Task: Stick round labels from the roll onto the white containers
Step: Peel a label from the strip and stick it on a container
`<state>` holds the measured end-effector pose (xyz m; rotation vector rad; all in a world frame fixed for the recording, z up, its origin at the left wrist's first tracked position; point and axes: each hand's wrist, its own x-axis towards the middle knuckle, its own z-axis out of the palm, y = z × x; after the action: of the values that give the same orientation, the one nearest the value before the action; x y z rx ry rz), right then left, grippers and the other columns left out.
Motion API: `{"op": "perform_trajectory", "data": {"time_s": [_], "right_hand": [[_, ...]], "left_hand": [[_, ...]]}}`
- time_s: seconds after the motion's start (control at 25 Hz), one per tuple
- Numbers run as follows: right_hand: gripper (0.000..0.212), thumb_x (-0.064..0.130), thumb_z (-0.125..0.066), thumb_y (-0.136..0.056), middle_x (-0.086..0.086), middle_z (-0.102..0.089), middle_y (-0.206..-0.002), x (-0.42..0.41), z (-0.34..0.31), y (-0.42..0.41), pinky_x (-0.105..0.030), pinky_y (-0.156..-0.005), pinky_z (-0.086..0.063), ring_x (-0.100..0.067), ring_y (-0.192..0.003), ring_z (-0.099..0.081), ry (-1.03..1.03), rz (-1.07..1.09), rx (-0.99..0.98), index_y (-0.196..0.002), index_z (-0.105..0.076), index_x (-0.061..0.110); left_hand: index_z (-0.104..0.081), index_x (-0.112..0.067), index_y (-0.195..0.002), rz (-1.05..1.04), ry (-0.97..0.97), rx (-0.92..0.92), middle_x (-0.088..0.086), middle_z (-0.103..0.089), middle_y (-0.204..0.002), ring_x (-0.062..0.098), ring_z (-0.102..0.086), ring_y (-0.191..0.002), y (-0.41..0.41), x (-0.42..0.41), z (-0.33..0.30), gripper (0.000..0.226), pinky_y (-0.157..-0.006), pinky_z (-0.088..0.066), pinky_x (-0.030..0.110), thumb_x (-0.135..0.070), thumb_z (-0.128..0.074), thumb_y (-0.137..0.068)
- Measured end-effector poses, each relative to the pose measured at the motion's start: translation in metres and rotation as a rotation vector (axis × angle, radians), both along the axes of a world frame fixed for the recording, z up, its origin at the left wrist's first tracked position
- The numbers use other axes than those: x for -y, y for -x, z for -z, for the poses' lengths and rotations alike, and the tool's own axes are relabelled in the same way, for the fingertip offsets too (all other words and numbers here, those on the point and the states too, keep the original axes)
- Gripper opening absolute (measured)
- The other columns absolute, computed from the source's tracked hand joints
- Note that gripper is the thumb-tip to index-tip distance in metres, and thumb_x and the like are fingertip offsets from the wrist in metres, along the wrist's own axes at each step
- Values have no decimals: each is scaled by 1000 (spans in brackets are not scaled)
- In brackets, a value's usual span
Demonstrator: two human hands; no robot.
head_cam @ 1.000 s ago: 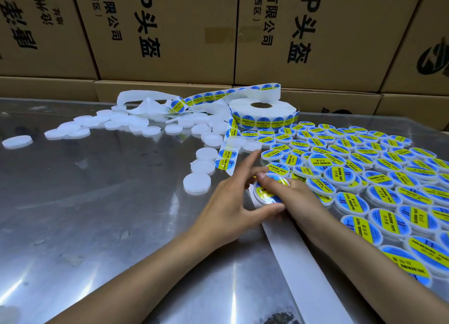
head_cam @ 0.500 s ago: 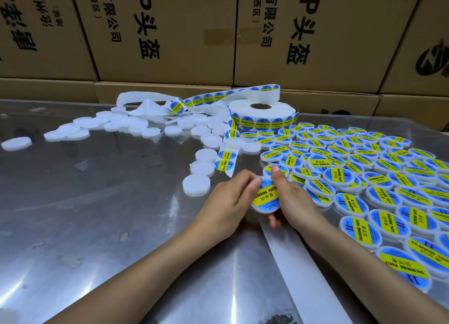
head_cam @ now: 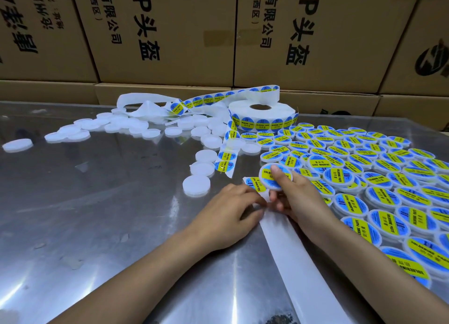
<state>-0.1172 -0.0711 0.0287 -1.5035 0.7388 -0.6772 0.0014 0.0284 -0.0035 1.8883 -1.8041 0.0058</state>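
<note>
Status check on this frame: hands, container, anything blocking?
Right hand grips a labelled round white container, lifted. Left hand pinches the white backing strip beside the next blue-yellow label. Nothing blocking.

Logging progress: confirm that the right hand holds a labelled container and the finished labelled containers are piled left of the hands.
Wrong on the side. In the head view the right hand holds a labelled container, but the finished labelled containers lie to the right; the unlabelled white ones lie left.
</note>
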Motion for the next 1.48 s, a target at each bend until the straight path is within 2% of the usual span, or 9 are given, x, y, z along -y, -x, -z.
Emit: {"op": "perform_trajectory", "data": {"time_s": [0.08,0.36,0.48,0.6,0.76,0.92,1.04,1.32,1.48], "right_hand": [[20,32,-58,-91,-2,-62,-64,3,-1,1,-20,-47,-47,-9,-40,-46,-71,30,15,-94,-51,13],[57,10,-56,-92,-3,-61,-104,24,-12,13,-25,-58,-51,-16,-62,-62,-181,319,130,-141,-27,15],[46,10,-53,-93,4,-60,-94,23,-2,10,-29,-60,-51,-16,-61,-60,-21,311,46,-134,-33,17],[23,10,-54,-91,9,-63,-96,19,11,6,-31,-72,-48,-14,-72,-60,450,216,-142,-112,-58,19],[30,19,-59,-87,16,-60,-91,14,22,6,-27,-77,-41,-13,-95,-57,838,-18,-434,-116,-60,29],[41,33,-65,-86,9,-59,-103,17,22,7,-25,-85,-37,-15,-110,-49,840,-108,-476,-126,-56,32],[46,35,-64,-86,9,-60,-117,20,23,8,-23,-89,-35,-14,-116,-46,860,-109,-477,-130,-53,34],[35,44,-62,-84,11,-64,-110,20,22,8,-25,-84,-37,-11,-111,-46,958,-73,-462,-117,-62,32],[30,48,-59,-85,15,-65,-105,20,24,6,-26,-83,-38,-9,-106,-46,1024,-87,-462,-110,-65,32]], "left_hand": [[-62,-25,-114,24,-23,36,-9,-57,-114,13,-47,-103,0,0,0,24,-94,-33,24,-33,-51,-94],[-64,-25,-115,37,-14,5,-11,-60,-117,14,-49,-105,0,-3,-3,26,-94,-38,30,-33,-51,-94],[-64,-26,-115,36,-19,-5,-12,-59,-116,13,-49,-105,0,-4,-2,26,-93,-38,31,-34,-51,-94],[-66,-25,-112,48,-12,8,-12,-61,-114,12,-51,-105,0,-3,-5,24,-93,-39,29,-32,-52,-93],[-69,-24,-104,62,-5,-4,-11,-67,-100,11,-56,-97,-1,-5,-11,19,-85,-44,31,-29,-55,-92],[-58,-26,-120,-264,18,95,-4,-55,-126,19,-48,-119,-10,-10,-15,35,-97,-38,35,-42,-50,-91],[-37,-21,-137,-557,-275,170,7,-32,-146,28,-27,-135,-21,-14,-15,63,-109,-27,40,-62,-36,-89],[-58,-27,-109,-450,-152,166,-9,-54,-118,18,-48,-112,-8,-13,-17,48,-83,-39,30,-65,-37,-88],[-49,-27,-128,-320,-35,130,-11,-51,-128,13,-47,-117,-10,-11,-16,49,-84,-33,23,-57,-48,-89]]}}
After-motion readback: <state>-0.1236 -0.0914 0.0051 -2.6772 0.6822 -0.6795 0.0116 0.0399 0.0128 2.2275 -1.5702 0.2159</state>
